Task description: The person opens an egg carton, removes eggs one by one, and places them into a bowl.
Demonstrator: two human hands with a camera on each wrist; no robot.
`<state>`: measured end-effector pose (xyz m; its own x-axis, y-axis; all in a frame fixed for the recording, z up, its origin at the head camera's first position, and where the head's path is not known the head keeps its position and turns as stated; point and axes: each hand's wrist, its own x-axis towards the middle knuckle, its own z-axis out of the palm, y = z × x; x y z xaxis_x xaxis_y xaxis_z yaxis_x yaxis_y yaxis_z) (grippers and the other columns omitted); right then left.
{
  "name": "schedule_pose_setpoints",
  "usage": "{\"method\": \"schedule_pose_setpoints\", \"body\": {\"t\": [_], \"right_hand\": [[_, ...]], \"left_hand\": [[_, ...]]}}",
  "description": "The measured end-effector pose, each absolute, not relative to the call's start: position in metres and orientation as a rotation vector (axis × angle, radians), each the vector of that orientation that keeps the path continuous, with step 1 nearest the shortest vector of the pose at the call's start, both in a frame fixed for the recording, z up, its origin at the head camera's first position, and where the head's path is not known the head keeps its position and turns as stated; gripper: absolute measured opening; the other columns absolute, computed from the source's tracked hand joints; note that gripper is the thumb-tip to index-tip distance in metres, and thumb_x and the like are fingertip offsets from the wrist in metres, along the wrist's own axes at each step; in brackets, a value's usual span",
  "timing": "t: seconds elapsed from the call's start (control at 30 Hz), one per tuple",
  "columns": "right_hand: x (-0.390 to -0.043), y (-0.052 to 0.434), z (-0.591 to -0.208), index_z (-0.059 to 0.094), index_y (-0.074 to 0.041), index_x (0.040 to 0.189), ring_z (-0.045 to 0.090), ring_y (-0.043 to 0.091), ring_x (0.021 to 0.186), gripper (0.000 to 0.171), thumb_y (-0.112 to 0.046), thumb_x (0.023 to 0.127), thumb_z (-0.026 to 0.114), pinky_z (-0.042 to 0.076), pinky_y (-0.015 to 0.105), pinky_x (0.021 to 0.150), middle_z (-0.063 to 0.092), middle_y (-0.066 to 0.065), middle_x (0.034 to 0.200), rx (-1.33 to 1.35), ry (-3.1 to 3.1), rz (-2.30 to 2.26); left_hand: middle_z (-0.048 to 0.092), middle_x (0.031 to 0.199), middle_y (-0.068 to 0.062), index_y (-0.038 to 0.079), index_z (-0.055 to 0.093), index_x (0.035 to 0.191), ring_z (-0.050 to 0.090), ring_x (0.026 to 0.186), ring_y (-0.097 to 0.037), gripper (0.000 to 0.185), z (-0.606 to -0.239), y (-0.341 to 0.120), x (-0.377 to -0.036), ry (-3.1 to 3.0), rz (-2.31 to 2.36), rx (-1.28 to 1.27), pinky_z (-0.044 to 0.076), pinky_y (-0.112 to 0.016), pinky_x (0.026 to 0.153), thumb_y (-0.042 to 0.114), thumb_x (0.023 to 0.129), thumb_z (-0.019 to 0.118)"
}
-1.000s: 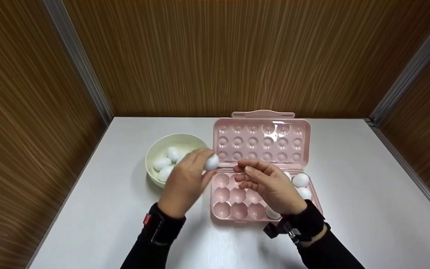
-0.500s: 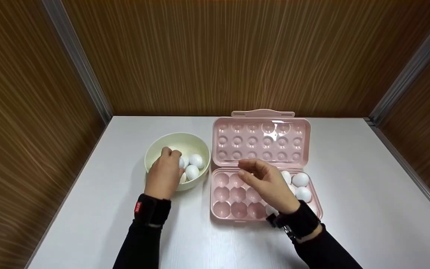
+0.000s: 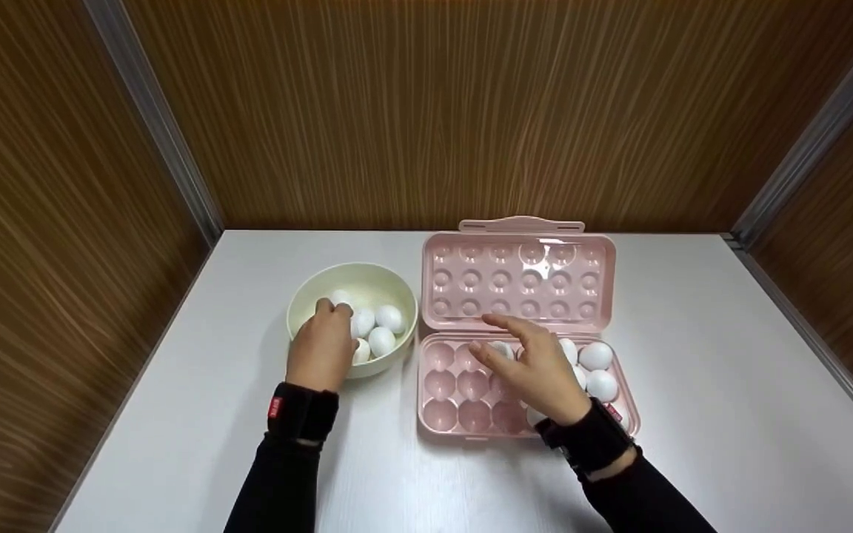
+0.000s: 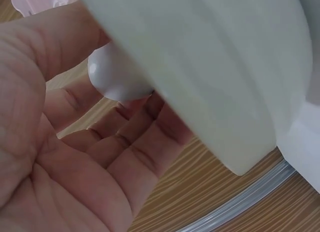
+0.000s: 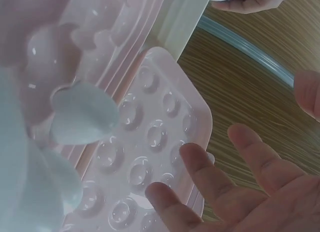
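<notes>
My left hand [image 3: 325,329] reaches into the cream bowl [image 3: 300,296], its fingers curled over a white egg [image 3: 339,299]. The left wrist view shows that egg [image 4: 117,76] between thumb and fingers, against the bowl's wall [image 4: 215,66]. More eggs [image 3: 389,318] lie in the bowl. Fingers straight and spread, my right hand [image 3: 526,355] hovers over the pink egg tray [image 3: 441,414], holding nothing. An egg [image 3: 502,348] sits in a cell under its fingertips. In the right wrist view the palm [image 5: 250,192] faces the open lid [image 5: 160,132], with an egg [image 5: 82,119] close by.
The tray's lid [image 3: 519,281] lies flat open behind it, towards the back wall. Several eggs [image 3: 595,356] fill the tray's right-hand cells; the left cells hold none. Wooden walls close in the white table [image 3: 693,333] on three sides.
My left hand passed an egg towards the right hand, then went back into the bowl and closed on another. The right hand lowered over the tray and its fingers straightened.
</notes>
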<state>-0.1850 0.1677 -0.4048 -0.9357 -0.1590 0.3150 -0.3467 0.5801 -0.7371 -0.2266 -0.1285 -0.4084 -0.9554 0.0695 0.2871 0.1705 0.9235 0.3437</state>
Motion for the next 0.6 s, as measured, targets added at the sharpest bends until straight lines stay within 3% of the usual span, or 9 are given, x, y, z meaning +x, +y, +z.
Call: {"method": "schedule_pose_setpoints", "body": {"t": [0.23,0.6], "right_hand": [[-0.184,0.170,-0.409,0.065,-0.010,0.146,0.060,0.039,0.141,0.058,-0.038,0.097,0.079,0.045,0.060,0.120,0.067,0.017,0.147,0.374,-2.716,1.153],[-0.185,0.171,-0.417,0.062,-0.005,0.147,0.061,0.039,0.140,0.065,-0.046,0.098,0.076,0.046,0.059,0.119,0.066,0.018,0.147,0.391,-2.866,1.131]], "left_hand": [[0.065,0.107,-0.025,-0.005,0.069,0.107,0.073,0.086,-0.047,0.029,-0.411,-0.132,-0.228,-2.824,-0.563,-0.111,0.062,-0.057,0.077,0.004,0.085,0.084],[0.075,0.102,-0.026,-0.003,0.075,0.113,0.074,0.100,-0.043,0.036,-0.416,-0.134,-0.234,-2.915,-0.524,-0.087,0.061,-0.056,0.085,0.010,0.082,0.089]]}}
